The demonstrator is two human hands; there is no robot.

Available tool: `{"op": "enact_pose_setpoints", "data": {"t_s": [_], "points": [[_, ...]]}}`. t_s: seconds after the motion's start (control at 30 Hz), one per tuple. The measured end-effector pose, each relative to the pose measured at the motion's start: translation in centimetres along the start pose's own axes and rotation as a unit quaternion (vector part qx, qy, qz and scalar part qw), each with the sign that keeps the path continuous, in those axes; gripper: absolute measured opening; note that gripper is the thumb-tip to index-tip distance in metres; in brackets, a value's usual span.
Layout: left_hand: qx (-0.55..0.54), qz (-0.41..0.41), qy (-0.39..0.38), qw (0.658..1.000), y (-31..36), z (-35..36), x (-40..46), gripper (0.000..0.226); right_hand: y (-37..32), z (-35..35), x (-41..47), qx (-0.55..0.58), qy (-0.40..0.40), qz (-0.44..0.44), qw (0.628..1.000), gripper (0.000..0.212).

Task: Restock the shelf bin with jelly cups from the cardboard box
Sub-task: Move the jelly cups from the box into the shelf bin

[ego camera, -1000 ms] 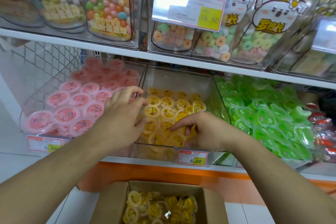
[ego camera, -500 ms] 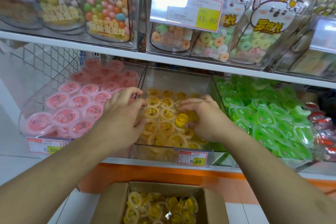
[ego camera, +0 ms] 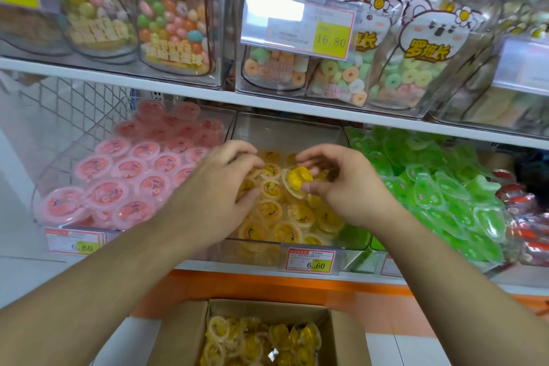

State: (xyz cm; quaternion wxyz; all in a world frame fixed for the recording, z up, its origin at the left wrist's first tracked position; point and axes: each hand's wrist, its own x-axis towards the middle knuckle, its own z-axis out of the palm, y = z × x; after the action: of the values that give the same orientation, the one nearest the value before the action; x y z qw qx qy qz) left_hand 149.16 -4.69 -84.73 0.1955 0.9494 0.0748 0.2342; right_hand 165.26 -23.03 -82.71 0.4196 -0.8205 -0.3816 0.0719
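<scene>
Head view shows my right hand point(ego camera: 344, 184) pinching one yellow jelly cup point(ego camera: 298, 181) between thumb and curled fingers, tilted on its side just above the layer already in the clear shelf bin point(ego camera: 285, 131). My left hand point(ego camera: 219, 184) lies on the cups at the bin's left side, fingers bent over them; whether it grips one I cannot tell. The cup looks light, its plastic wall thin and slick, and the foil lid probably dents easily, so I judge the stiff rim the safest place to take hold, with gentle pressure. The bin holds yellow cups mostly lid-up, its back part bare. The neighbouring bins carry pink cups point(ego camera: 118, 175) on the left and green jellies point(ego camera: 439, 187) on the right. Below, the cardboard box point(ego camera: 184, 336) holds more yellow cups, loosely heaped.
</scene>
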Motion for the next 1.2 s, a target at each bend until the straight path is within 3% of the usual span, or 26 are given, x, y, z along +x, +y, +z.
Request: {"op": "enact_pose_setpoints", "data": {"t_s": [0.13, 0.23, 0.3, 0.4, 0.5, 0.63, 0.77, 0.9, 1.07, 1.2], "points": [[-0.222, -0.09, -0.038, 0.97, 2.4, 1.1, 0.9, 0.043, -0.3, -0.5, -0.7, 0.175, -0.025, -0.004, 0.984, 0.043], [-0.36, -0.11, -0.048, 0.925, 3.2, 2.1, 1.1, 0.042, 0.1, -1.0, -1.4, 0.222, -0.038, 0.013, 0.974, 0.033], [-0.389, -0.119, -0.038, 0.913, 3.6, 2.3, 1.3, 0.032, 0.3, -1.3, -1.8, 0.224, -0.057, 0.025, 0.972, 0.027], [-0.353, -0.139, -0.017, 0.925, 3.7, 2.8, 2.0, 0.021, 0.4, -2.0, -2.0, 0.13, -0.061, 0.007, 0.99, 0.02], [-0.308, -0.164, -0.042, 0.936, 4.0, 4.1, 2.9, 0.024, 0.6, -3.1, -2.1, -0.017, 0.019, -0.032, 0.999, 0.019], [-0.164, -0.115, -0.168, 0.965, 5.1, 6.1, 4.9, 0.029, 1.2, -4.3, -2.3, -0.06, 0.084, -0.037, 0.994, 0.022], [-0.069, -0.06, -0.269, 0.959, 5.7, 7.4, 6.4, 0.036, 1.5, -4.5, -2.4, -0.074, 0.073, -0.026, 0.994, 0.022], [-0.058, -0.037, -0.306, 0.949, 5.0, 8.9, 6.4, 0.037, 1.9, -4.5, -2.4, -0.091, 0.064, -0.016, 0.994, 0.023], [-0.105, -0.019, -0.292, 0.95, 4.4, 9.8, 6.3, 0.024, 1.8, -4.5, -2.5, -0.091, 0.064, -0.013, 0.994, 0.024], [-0.129, -0.025, -0.267, 0.955, 4.3, 9.3, 6.1, 0.033, 1.8, -4.5, -2.6, -0.093, 0.06, -0.012, 0.994, 0.024]]}}
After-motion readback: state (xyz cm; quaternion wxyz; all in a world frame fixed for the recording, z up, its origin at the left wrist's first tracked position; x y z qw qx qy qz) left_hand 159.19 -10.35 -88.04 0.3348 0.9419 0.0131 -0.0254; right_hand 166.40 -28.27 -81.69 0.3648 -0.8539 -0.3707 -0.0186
